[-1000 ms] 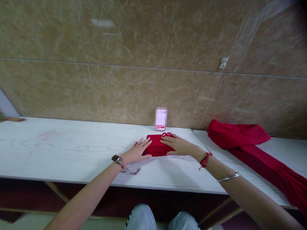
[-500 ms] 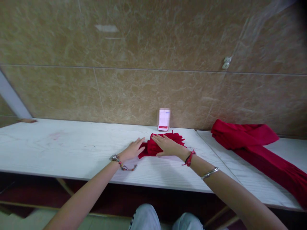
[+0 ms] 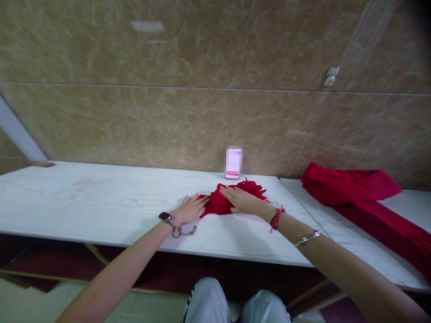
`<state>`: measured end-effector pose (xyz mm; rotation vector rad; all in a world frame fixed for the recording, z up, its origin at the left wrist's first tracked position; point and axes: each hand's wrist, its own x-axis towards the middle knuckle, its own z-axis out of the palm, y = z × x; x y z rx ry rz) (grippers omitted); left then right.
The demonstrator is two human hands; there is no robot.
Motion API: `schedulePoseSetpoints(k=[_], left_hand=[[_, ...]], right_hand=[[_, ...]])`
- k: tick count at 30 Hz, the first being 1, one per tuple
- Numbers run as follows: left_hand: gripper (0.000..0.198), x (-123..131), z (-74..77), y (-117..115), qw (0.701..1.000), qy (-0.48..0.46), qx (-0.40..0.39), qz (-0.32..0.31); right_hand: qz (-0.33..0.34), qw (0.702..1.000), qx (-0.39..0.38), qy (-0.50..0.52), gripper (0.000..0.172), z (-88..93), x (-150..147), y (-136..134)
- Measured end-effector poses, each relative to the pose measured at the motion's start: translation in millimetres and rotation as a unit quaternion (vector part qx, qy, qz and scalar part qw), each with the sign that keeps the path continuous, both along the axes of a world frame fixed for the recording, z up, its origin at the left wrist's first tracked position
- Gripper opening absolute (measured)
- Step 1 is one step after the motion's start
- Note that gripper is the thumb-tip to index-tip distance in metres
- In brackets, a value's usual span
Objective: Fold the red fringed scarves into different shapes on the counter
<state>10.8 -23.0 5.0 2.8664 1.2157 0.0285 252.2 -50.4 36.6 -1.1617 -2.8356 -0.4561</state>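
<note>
A red fringed scarf (image 3: 218,205) lies bunched and folded on the white table, its fringe spreading out to the right. My right hand (image 3: 245,202) rests flat on top of the bundle with its fingers stretched to the left. At the scarf's left end, my left hand (image 3: 189,210) lies palm down, open, with its fingertips touching the fabric. Part of the bundle is hidden beneath my right hand.
Propped against the tiled wall behind the scarf is a phone (image 3: 233,162) with a lit screen. A second red scarf (image 3: 350,188) lies folded across the table's right section. The white table (image 3: 111,211) has a front edge above dark shelving.
My left hand has turned flatter, and its fingers now lie on the scarf's left end. The bundle looks more rumpled under my right hand. The camera view has shifted slightly.
</note>
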Motion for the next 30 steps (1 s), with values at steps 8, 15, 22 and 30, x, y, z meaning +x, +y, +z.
schedulePoseSetpoints(k=[8, 15, 22, 30], left_hand=[[0.04, -11, 28.6, -24, 0.99, -0.049, -0.111, -0.069], [0.044, -27, 64.7, 9, 0.951, -0.305, -0.037, -0.041], [0.076, 16, 60.2, 48, 0.983, -0.11, 0.009, -0.146], [0.079, 17, 40.0, 31, 0.989, -0.059, 0.068, -0.113]], right_hand=[[0.096, 0.993, 0.057, -0.027, 0.062, 10.3, 6, 13], [0.04, 0.997, 0.046, 0.049, 0.061, 12.9, 10, 33], [0.018, 0.989, -0.012, 0.147, 0.069, -6.4, 8, 30], [0.011, 0.972, -0.048, 0.231, 0.074, -11.5, 12, 22]])
